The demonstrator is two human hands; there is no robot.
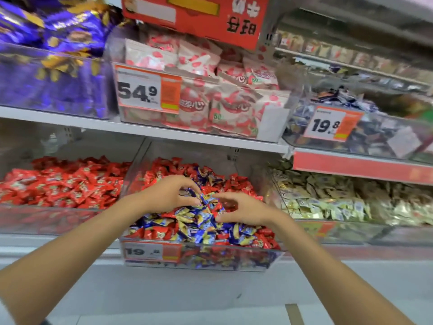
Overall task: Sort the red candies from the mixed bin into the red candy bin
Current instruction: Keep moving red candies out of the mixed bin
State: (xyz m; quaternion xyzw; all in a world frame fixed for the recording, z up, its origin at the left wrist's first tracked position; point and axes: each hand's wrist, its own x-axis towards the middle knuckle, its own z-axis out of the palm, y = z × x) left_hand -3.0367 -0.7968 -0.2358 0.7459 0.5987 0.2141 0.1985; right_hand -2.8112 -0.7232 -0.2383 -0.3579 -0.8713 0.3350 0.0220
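Item: clear plastic mixed bin, lower shelf, heaped with blue, gold and red foil-wrapped candies. The left hand and right hand arch over the heap, fingertips buried, probably raking reds loose; whether either holds anything cannot be told. The clear plastic red candy bin adjoins on the left.

Mixed bin holds red candies among blue, beside the red candy bin.
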